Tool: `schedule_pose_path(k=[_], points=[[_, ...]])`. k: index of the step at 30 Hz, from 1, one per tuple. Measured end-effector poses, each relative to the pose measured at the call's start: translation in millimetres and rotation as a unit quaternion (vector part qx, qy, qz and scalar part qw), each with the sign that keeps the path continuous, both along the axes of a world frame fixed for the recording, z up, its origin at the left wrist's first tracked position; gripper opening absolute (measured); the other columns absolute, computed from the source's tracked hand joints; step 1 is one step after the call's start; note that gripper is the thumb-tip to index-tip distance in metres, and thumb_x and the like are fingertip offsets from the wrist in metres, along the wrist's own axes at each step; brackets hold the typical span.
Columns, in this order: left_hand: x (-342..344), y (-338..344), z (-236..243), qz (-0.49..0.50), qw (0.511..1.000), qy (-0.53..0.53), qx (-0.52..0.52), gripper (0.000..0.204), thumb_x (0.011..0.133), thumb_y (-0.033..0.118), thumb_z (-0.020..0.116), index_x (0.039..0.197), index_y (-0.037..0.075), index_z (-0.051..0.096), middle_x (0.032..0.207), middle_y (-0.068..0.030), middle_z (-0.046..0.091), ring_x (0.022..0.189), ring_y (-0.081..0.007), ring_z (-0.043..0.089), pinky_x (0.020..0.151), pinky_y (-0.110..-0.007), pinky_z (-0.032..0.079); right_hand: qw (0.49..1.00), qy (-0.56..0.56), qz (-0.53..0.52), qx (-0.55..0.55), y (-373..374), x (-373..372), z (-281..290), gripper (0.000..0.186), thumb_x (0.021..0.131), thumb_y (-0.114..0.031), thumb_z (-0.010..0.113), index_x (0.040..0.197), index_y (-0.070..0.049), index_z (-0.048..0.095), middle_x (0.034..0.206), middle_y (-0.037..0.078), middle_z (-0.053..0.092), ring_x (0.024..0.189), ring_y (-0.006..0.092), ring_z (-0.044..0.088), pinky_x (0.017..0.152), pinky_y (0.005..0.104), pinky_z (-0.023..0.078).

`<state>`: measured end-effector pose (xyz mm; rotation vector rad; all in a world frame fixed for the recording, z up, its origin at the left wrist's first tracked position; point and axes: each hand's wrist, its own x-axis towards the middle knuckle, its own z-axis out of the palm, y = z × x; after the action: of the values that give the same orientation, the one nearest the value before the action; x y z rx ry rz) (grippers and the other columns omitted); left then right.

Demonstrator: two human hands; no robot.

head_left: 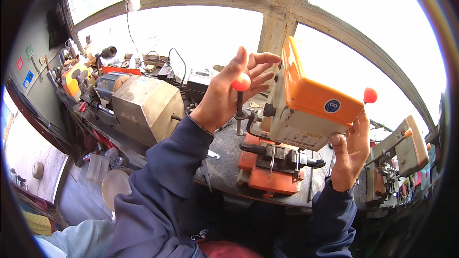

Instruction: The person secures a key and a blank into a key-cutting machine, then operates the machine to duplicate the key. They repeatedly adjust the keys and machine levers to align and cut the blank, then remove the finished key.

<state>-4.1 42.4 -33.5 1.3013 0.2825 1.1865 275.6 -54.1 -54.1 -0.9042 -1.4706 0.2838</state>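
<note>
A key cutting machine (pixel 311 110) with an orange top and a pale body stands on the bench before me. At its left side my left hand (pixel 229 86) has its fingers spread, the index fingertip at a small dark switch (pixel 279 65). A red ball knob (pixel 241 82) on an upright lever is beside that thumb and palm. My right hand (pixel 351 150) grips the housing's lower right corner, thumb in front; its other fingers are partly hidden along the side. Above it sticks up another red ball knob (pixel 370 95). Below the housing, black clamps (pixel 282 155) sit on an orange base (pixel 270 181).
Left on the bench is a grinder-like machine with a worn beige cover (pixel 146 107). A second key machine (pixel 404 150) stands at the right. Loose keys (pixel 256 105) and a metal tool (pixel 205 174) lie on the bench (pixel 224 150). Windows rise behind.
</note>
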Motion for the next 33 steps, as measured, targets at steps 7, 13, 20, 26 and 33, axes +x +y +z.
schedule_pose_path(k=[7,13,20,26,33], points=[[1,2,1,-0.03,0.999,0.026,0.005,0.104,0.102,0.084,0.033,0.161,-0.002,0.039,0.161,-0.0303,0.049,0.154,-0.0351,0.045,0.131,-0.046,0.028,1.0,-0.001,0.013,0.01,2,0,-2,0.096,0.097,-0.04,0.083,0.163,0.01,0.034,0.148,0.021,0.061,0.139,0.0286,0.057,0.119,0.0426,0.042],[0,-2,6,-0.039,0.999,0.032,0.007,0.103,0.103,0.084,0.029,0.163,0.0,0.039,0.16,-0.028,0.052,0.153,-0.0338,0.047,0.132,-0.045,0.026,1.0,-0.003,0.013,0.01,2,-1,-4,0.091,0.1,-0.037,0.08,0.164,0.009,0.035,0.147,0.019,0.062,0.138,0.0272,0.057,0.118,0.0411,0.043],[-9,-46,-36,0.227,0.969,0.016,0.099,0.071,0.113,0.059,0.04,0.15,0.0,0.054,0.146,-0.0153,0.062,0.145,-0.0253,0.054,0.121,-0.041,0.037,0.991,-0.042,-0.033,-0.121,-20,17,-47,0.057,0.105,-0.028,0.074,0.148,0.004,0.056,0.128,0.014,0.069,0.118,0.021,0.065,0.102,0.0374,0.051],[-9,-142,-94,0.402,0.897,0.133,0.125,0.025,0.105,0.019,0.066,0.123,0.002,0.067,0.113,-0.0086,0.067,0.097,-0.0157,0.062,0.087,-0.03,0.048,0.956,0.091,0.092,-0.265,-42,16,-86,0.029,0.11,-0.021,0.068,0.128,0.001,0.06,0.092,0.006,0.075,0.081,0.0086,0.067,0.076,0.024,0.053],[32,-183,-66,0.294,0.795,0.377,0.373,0.02,0.087,0.019,0.086,0.101,0.012,0.075,0.081,-0.0033,0.071,0.067,-0.0243,0.07,0.061,-0.036,0.052,0.935,0.015,0.154,-0.319,-32,37,-76,0.025,0.1,0.002,0.071,0.123,0.001,0.061,0.096,0.007,0.077,0.092,0.0124,0.074,0.085,0.0287,0.058]])
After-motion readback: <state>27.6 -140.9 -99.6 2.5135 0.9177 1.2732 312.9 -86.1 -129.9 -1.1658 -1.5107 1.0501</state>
